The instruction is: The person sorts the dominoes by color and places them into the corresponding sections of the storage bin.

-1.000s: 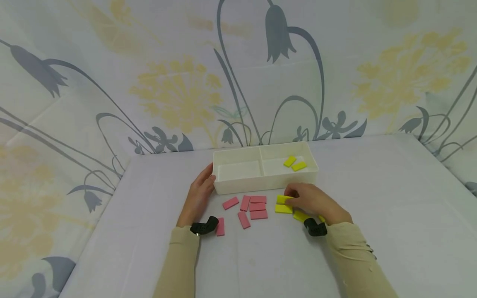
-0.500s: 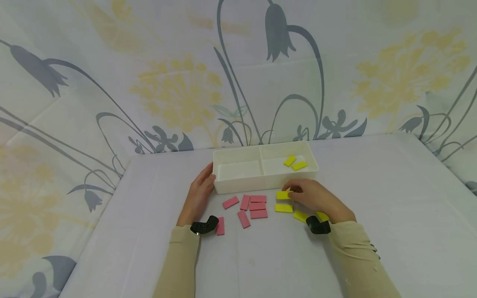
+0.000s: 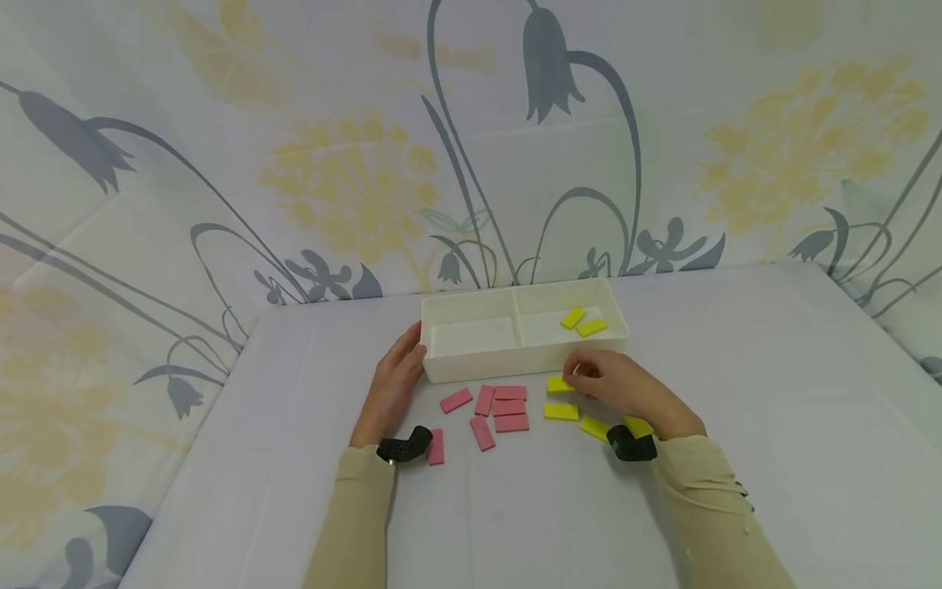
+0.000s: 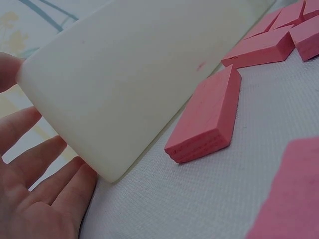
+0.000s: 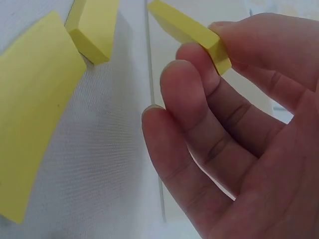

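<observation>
A white box [image 3: 478, 364] with two compartments stands on the table. My left hand [image 3: 393, 384] lies against its left end, and the fairly straight fingers [image 4: 37, 154] touch the end wall in the left wrist view. My right hand [image 3: 618, 384] pinches a flat yellow block [image 5: 189, 30] between thumb and fingertips, just in front of the box's right half and raised off the cloth. Below the hand lies another yellow block [image 3: 561, 411], with further yellow blocks [image 3: 594, 427] near the wrist. Two yellow blocks [image 3: 591, 328] rest in the right compartment; the left compartment holds nothing.
Several pink blocks [image 3: 510, 407] lie loosely grouped before the box's middle, and one pink block [image 3: 436, 447] sits beside the left wrist. A white cloth [image 3: 773, 393] covers the table. Flower-printed fabric [image 3: 471, 147] rises behind the box.
My right hand has lifted the yellow block from beside another and moved it slightly toward the box. My left hand and the box have stayed in place.
</observation>
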{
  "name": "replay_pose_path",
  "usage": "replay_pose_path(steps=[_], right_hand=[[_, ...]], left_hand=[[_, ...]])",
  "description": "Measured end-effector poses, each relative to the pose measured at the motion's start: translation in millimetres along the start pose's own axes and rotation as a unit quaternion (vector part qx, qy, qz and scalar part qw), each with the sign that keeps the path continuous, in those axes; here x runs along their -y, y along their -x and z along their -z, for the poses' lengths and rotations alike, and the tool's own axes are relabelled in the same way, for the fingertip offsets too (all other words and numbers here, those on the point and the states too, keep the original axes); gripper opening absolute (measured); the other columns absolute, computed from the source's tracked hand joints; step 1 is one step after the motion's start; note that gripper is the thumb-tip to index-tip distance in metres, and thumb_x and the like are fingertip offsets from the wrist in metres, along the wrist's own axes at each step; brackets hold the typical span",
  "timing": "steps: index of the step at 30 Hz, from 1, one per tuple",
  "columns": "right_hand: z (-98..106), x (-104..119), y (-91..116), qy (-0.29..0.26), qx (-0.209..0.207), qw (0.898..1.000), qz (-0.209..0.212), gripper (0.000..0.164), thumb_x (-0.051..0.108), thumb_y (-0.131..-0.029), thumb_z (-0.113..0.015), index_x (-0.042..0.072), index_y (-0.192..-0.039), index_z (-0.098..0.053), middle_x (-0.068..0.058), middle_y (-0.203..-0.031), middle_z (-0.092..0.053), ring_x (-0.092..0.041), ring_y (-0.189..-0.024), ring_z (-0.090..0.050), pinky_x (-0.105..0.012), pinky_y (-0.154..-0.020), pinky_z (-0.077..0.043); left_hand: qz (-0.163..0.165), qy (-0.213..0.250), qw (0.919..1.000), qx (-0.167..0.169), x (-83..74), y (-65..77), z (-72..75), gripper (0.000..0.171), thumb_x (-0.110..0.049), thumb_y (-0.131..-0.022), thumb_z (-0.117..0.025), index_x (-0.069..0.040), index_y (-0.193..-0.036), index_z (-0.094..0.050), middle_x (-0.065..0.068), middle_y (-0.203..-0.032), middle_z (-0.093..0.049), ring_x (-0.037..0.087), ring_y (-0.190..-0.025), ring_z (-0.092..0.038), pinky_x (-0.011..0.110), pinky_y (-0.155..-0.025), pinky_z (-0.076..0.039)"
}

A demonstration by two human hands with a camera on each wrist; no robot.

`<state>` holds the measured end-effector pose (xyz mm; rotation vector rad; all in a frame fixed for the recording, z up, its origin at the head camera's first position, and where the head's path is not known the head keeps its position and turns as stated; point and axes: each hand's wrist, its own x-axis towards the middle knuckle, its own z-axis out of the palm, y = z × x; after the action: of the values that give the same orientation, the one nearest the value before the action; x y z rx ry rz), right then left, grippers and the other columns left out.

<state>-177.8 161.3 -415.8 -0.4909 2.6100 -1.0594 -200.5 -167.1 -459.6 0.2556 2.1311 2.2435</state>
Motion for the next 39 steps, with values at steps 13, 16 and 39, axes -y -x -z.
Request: replay_pose_path(steps=[13,16,39], right_hand=[[0,-4,1,-0.006,-0.011,1.000,0.000,0.013,0.026,-0.087,-0.058,0.014,-0.092,-0.060,0.001,-0.084,-0.056,-0.016,-0.078,-0.050,-0.030,-0.070,-0.042],[1,-4,1,-0.017,-0.013,1.000,0.004,0.013,0.025,-0.086,-0.059,0.014,-0.092,-0.059,0.001,-0.085,-0.056,-0.017,-0.079,-0.050,-0.031,-0.070,-0.042],[7,1,1,-0.059,-0.037,0.997,0.010,0.015,0.020,-0.091,-0.051,0.010,-0.100,-0.058,-0.009,-0.090,-0.057,-0.019,-0.077,-0.053,-0.030,-0.070,-0.045]], left_hand=[[0.008,-0.010,0.9999,0.006,-15.3,4.8,-6.4,0.049,-0.023,-0.094,-0.045,-0.011,-0.139,-0.030,0.007,-0.143,-0.028,0.024,-0.125,-0.034,0.035,-0.101,-0.030],[0.007,-0.013,0.9998,0.011,-21.6,7.6,-8.6,0.049,-0.020,-0.095,-0.044,-0.008,-0.140,-0.028,0.009,-0.144,-0.026,0.026,-0.126,-0.033,0.035,-0.101,-0.029],[0.004,-0.007,1.0000,-0.001,-2.9,0.3,-1.1,0.050,-0.028,-0.093,-0.048,-0.015,-0.139,-0.032,0.001,-0.142,-0.031,0.019,-0.124,-0.036,0.034,-0.100,-0.030]])
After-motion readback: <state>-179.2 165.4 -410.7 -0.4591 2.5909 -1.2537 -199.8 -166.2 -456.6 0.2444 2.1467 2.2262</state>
